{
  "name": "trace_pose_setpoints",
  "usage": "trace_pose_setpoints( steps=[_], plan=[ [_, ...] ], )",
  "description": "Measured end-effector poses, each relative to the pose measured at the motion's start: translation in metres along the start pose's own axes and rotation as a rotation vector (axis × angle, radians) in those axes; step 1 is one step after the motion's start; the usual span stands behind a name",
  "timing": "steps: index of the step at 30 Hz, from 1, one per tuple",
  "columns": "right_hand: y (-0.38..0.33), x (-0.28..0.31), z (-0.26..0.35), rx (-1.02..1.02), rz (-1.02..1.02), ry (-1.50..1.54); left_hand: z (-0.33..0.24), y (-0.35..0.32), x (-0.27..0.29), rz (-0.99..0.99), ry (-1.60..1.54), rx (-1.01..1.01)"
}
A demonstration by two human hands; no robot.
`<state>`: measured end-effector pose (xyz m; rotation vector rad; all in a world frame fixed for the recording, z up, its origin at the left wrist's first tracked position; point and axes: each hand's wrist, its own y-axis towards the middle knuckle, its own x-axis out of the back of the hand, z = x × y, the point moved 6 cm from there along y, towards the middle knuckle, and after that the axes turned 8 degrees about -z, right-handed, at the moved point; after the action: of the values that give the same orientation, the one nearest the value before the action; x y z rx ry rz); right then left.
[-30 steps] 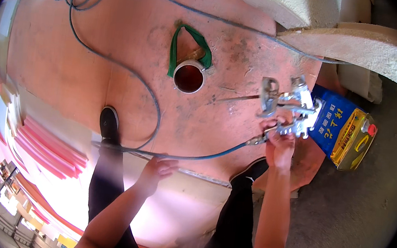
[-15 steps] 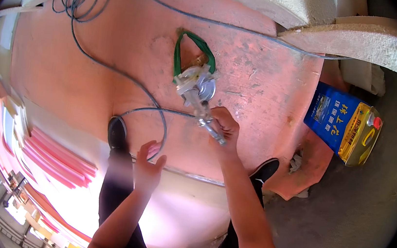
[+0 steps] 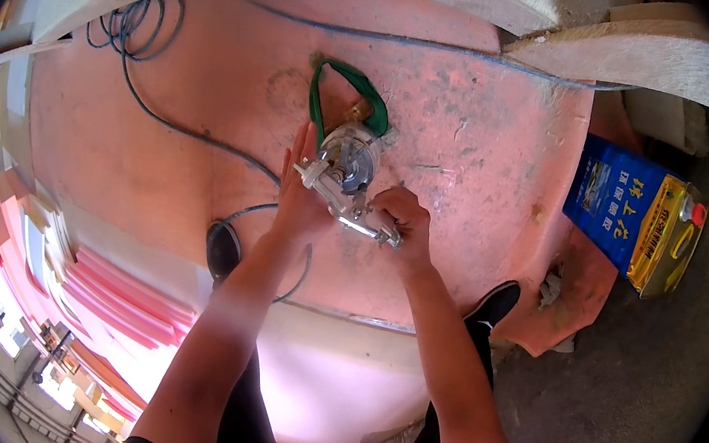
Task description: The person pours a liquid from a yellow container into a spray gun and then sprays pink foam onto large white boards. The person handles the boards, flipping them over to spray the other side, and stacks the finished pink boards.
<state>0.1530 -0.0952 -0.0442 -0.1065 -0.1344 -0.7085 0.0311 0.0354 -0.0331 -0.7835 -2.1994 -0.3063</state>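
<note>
Grips a silver spray gun (image 3: 343, 210) near its rear end with the right hand (image 3: 408, 216), fingers curled in and much of the handle hidden. Holds it aslant above the pink board (image 3: 491, 176), over a round metal part (image 3: 356, 159) (hard to tell there where lid ends and cup begins). Reaches in with the left hand (image 3: 297, 206), fingers straightened beside that round part, palm partly behind the gun's front; impossible to tell whether grasping or merely touching. Shows just beyond a green loop (image 3: 360, 81), partly enclosing something brown, too small to make out. Loses the dark hose (image 3: 181, 129) behind the left forearm. Cuts off pale curved slabs (image 3: 414, 1) along the top.
</note>
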Motion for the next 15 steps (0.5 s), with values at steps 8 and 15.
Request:
trace_pose_setpoints(
  steps=[8, 15],
  plan=[
    [0.006, 0.003, -0.006, 0.0, 0.001, 0.04, 0.001, 0.01, -0.014, -0.048, 0.004, -0.076],
    [0.012, 0.001, -0.012, -0.068, 0.04, 0.097, -0.006, 0.013, -0.016, -0.079, 0.053, -0.083]
  ],
)
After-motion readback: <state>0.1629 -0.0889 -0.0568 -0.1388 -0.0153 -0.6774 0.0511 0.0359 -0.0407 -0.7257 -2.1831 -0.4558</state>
